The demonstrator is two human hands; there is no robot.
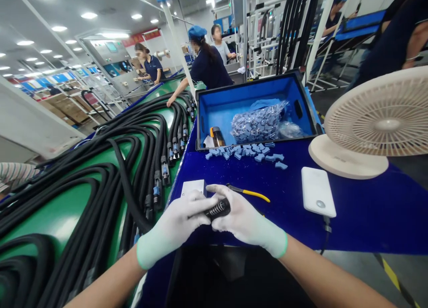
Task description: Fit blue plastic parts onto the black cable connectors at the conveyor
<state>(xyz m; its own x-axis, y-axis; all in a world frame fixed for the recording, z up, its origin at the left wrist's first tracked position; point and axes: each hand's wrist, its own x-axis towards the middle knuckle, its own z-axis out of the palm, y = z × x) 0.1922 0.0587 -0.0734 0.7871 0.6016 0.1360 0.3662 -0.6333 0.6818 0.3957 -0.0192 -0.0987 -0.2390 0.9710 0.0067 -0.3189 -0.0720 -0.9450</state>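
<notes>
My left hand [189, 214] and my right hand [239, 214] wear white gloves with mint-green cuffs. Between them they grip a short black cylindrical fitting [220, 208] with a metal coil spring showing in its side. Fingers of both hands are closed around it, and part of it is hidden. Just behind the left hand sits a small white block [194, 187]. Pliers with yellow handles [256, 194] lie on the blue table beyond the right hand. A black hose [129, 190] runs down toward my left wrist; whether it joins the fitting is hidden.
Many black hoses with end fittings cover the green conveyor [174, 114] at left. Ahead, a blue bin [214, 107] holds a bag of blue clips [257, 123]; loose blue clips [247, 151] lie before it. A fan [347, 158] and white power bank [317, 192] stand right. Co-workers are beyond.
</notes>
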